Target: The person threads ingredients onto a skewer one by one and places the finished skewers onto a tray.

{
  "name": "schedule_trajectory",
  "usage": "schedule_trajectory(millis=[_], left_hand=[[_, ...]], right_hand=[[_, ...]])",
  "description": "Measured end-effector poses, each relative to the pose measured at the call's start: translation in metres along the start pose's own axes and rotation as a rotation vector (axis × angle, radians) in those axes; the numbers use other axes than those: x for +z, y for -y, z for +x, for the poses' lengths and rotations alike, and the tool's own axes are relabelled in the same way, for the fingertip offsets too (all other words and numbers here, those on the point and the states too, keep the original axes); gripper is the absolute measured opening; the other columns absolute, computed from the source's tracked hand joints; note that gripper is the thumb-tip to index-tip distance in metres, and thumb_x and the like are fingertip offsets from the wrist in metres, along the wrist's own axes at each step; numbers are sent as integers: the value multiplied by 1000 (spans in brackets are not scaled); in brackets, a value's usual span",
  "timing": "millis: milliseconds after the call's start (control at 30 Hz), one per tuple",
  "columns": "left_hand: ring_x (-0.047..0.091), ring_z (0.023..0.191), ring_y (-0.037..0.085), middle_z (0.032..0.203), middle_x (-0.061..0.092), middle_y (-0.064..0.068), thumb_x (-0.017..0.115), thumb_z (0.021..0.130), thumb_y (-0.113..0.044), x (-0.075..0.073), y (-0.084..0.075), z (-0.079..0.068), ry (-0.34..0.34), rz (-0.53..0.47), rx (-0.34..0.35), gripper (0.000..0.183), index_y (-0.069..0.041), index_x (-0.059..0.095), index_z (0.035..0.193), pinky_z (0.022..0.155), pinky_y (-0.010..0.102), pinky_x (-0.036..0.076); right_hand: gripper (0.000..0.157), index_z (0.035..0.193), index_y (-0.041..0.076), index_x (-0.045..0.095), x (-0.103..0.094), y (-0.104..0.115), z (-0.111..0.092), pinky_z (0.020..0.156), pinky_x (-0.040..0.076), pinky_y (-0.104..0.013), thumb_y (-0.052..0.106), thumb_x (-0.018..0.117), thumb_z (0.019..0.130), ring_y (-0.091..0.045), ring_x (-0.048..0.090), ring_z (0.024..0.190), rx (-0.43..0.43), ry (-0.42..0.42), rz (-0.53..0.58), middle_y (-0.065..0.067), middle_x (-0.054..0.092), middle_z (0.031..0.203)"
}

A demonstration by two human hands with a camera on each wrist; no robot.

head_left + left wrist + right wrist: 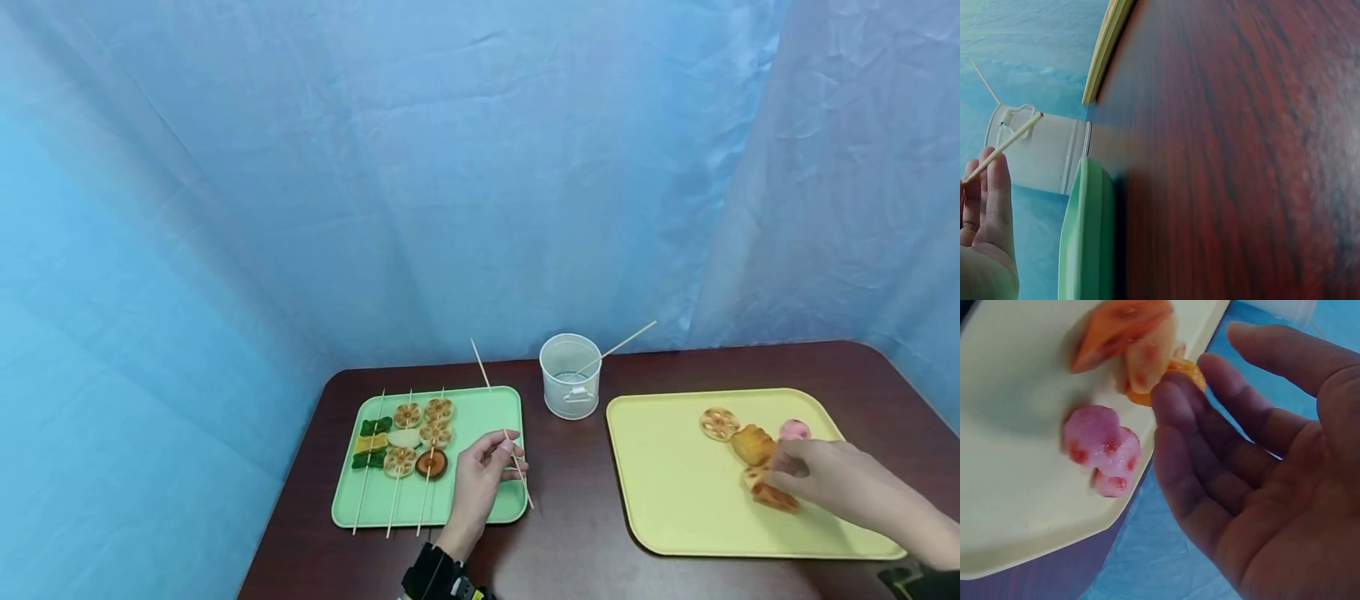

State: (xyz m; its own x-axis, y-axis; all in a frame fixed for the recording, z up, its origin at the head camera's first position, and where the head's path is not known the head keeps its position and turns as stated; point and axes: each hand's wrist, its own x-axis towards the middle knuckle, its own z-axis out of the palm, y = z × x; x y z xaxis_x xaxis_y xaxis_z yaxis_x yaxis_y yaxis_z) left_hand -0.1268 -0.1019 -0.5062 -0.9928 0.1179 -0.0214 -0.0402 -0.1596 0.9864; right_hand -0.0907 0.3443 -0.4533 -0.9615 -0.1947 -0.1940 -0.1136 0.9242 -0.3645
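Black wrist strap (433,575) sits nearest the head camera, at the bottom edge. Above it the left hand (480,475) pinches a thin, pale wooden skewer (481,364), tilted across the right side of a mint-green rectangular tray (491,408). On that tray lie 3 loaded wooden skewers (403,439): 1 with green and yellow pieces, 1 with 2 brown holed slices around a pale slice, 1 with 2 holed slices and a dark brown disc. Behind, a translucent plastic bucket (570,392) holds 1 slanting pale stick (630,337). Over a pale yellow rectangular tray (660,500) is the right hand (832,483), beside a golden lumpy piece (753,446) and a round brown holed slice (718,424).

At the left wrist, the skewer crosses the fingers, its end showing in front of the bucket.

At the right wrist, the right thumb stands apart from bent fingers, whose tips overlap the golden piece; contact cannot be told. Close by lie a pink red-spotted piece (1104,447) and an orange wedge-shaped piece (1119,331).
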Motion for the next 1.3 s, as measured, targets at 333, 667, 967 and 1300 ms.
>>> schedule_trajectory(millis=[333,667,967,1300], left_hand=[[72,78,16,95,69,22,60,105,-11,-2,-3,-1,-20,-1,-19,32,17,62,121,74,32,61],[72,77,16,95,68,23,61,105,-11,-2,-1,-2,-34,-8,-27,32,17,62,120,73,31,61],[72,77,15,96,69,23,61,105,-11,-3,-1,-3,-40,0,-37,34,19,60,121,73,31,61],[67,73,12,89,67,14,60,105,-11,-5,0,-3,-25,12,-20,33,18,62,120,69,27,58]], right_hand=[[26,84,16,62,13,1,3,59,39,-35,33,82,87,-13,50,69,28,63,-16,8,60,77],[36,83,16,49,22,3,1,58,32,-33,30,83,85,-15,42,64,23,11,-31,5,45,70],[23,87,16,60,22,0,2,59,36,-28,22,82,87,-6,43,64,-5,44,-4,10,53,76],[6,91,18,73,1,9,11,57,39,-23,21,75,95,4,45,64,-168,6,127,18,57,73]])
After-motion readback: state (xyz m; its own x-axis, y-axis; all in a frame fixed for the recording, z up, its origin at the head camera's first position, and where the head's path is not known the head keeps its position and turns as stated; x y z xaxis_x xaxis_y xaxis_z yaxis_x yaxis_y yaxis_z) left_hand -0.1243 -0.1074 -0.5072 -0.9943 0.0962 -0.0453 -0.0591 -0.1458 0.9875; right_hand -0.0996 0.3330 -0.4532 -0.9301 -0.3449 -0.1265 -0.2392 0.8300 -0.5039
